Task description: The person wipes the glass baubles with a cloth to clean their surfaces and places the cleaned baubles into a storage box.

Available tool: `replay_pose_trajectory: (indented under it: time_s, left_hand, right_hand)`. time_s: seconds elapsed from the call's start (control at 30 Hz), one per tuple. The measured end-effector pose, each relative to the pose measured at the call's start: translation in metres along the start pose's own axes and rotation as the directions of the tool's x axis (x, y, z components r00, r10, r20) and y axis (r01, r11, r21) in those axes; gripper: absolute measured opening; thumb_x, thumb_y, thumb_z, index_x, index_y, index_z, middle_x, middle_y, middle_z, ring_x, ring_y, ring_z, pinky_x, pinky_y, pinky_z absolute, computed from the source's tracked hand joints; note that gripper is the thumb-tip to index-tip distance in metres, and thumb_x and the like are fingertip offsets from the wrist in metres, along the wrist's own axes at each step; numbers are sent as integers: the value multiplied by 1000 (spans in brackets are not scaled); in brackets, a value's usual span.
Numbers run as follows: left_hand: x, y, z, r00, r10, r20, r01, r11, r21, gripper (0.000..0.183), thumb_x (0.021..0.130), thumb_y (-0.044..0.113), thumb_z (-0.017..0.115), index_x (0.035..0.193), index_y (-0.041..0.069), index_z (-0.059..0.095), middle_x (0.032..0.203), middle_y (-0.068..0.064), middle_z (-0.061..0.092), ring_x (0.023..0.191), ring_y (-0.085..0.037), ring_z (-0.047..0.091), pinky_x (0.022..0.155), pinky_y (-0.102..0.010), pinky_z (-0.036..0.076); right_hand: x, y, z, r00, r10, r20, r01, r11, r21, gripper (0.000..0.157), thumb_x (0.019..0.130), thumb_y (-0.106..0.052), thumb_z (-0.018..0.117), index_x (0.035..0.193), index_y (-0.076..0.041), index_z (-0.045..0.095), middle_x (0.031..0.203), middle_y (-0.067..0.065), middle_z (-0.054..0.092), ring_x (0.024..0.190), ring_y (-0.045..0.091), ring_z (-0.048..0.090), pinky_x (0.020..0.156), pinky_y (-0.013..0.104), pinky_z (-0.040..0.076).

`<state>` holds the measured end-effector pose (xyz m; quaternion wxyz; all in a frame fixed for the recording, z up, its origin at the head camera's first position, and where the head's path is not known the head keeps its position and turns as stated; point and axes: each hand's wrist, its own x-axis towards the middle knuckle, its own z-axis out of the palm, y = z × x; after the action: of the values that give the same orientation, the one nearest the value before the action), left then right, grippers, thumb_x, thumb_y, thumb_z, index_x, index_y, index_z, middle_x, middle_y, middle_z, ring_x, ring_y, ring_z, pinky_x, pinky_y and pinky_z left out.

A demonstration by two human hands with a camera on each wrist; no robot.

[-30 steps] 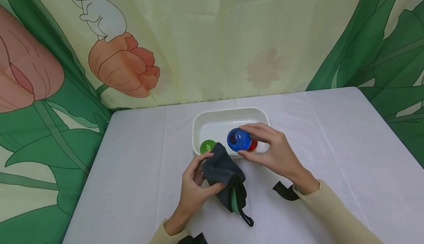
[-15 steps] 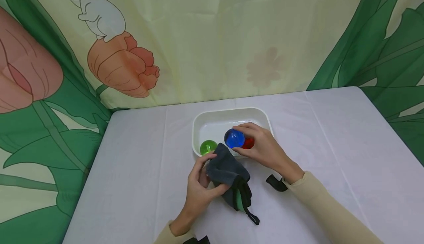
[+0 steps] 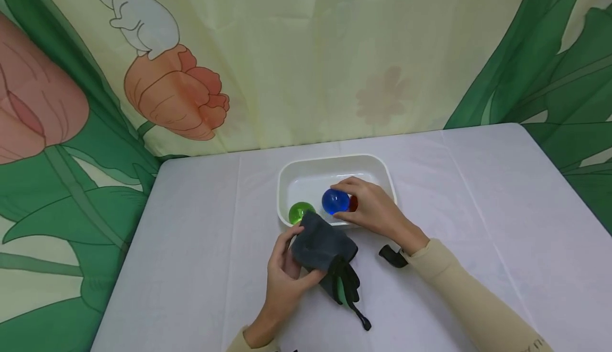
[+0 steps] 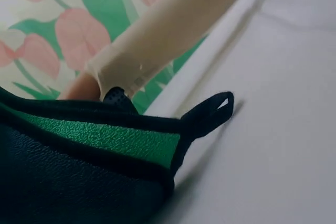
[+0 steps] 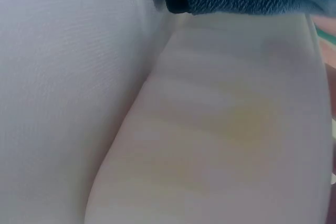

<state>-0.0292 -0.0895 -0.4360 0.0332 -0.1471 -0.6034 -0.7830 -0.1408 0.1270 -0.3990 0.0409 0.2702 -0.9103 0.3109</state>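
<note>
My right hand (image 3: 377,211) pinches a clear blue ball (image 3: 335,201) between fingers and thumb, low over the front of the white tray (image 3: 308,182). Part of a red ball (image 3: 353,203) shows behind the fingertips. A clear green ball (image 3: 300,212) sits at the tray's front left corner, its lower edge hidden by cloth. My left hand (image 3: 287,280) grips a folded dark grey cloth (image 3: 322,243) just in front of the tray. That cloth has black edging, a hanging loop and a green inner face; the left wrist view shows its green side (image 4: 105,137) and loop (image 4: 212,114).
A white cloth covers the table (image 3: 191,256). Behind it hangs a printed curtain (image 3: 296,65) with flowers and a rabbit. Filling much of the right wrist view is the tray's outer wall (image 5: 210,129). A black strap (image 3: 393,256) sticks out by the right sleeve.
My right hand has moved a little left with the blue ball, and less of the red ball now shows. The left hand and cloth shifted right, then slightly back left.
</note>
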Motion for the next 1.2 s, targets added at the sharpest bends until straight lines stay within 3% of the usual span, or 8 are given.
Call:
replay_pose_trajectory:
  time_s: [0.23,0.37,0.57,0.7,0.8,0.93,1.07,1.2]
  left_hand:
    - [-15,2,-15,997,-72,11,71,995,73,75,75,-13,76,141,-2,40,147,-22,38,129,-23,53,108,-26,45]
    - [-23,3,-20,989,-145,23,141,982,128,78,75,-10,79,142,3,41,149,-21,38,126,-22,56,105,-24,47]
    - [-27,5,-26,950,-311,-14,304,919,249,79,72,-1,85,139,18,48,149,-9,45,125,-19,58,100,-21,49]
    - [-27,6,-32,934,-356,-28,345,879,329,80,69,2,87,138,21,50,142,-7,55,125,-18,59,101,-20,47]
    - [-26,6,-37,929,-369,-22,352,867,351,80,70,5,89,138,21,50,139,-7,59,127,-18,58,103,-20,45]
    - [-25,7,-43,938,-346,17,314,868,384,85,69,8,90,141,19,47,141,-6,56,130,-18,55,107,-21,44]
    - [-24,11,-49,968,-228,107,152,868,474,89,68,8,91,143,13,45,147,-7,47,134,-19,48,109,-26,43]
    - [-21,20,-53,974,-153,169,42,849,527,89,68,13,92,143,9,45,151,-9,41,138,-17,43,109,-29,44]
  right_hand:
    - [0,1,-1,999,2,39,0,998,-56,60,72,-25,90,124,-5,69,121,12,67,106,28,66,88,43,58]
    - [1,3,-1,998,-5,59,8,998,-63,58,73,-25,89,124,-5,69,121,12,67,107,27,65,89,43,57]
    - [2,5,-4,994,11,110,-4,998,-58,58,75,-25,88,125,-4,68,123,13,66,111,29,64,92,45,56]
    - [4,8,-5,991,16,134,-10,999,-47,56,75,-24,88,124,-4,68,123,13,66,110,29,64,93,45,55]
    - [4,9,-5,988,14,153,-7,999,-46,55,76,-23,87,124,-4,68,124,12,66,111,29,63,94,45,55]
    - [5,7,-10,984,24,176,-17,999,-41,57,78,-23,86,128,-4,65,130,13,63,119,31,60,99,47,52]
    - [4,3,-20,980,66,188,-62,998,-28,61,79,-24,85,132,-6,62,135,13,60,127,33,55,101,49,51]
    - [1,1,-31,975,102,195,-100,995,-21,61,80,-25,84,134,-8,62,138,13,58,130,33,52,98,48,53]
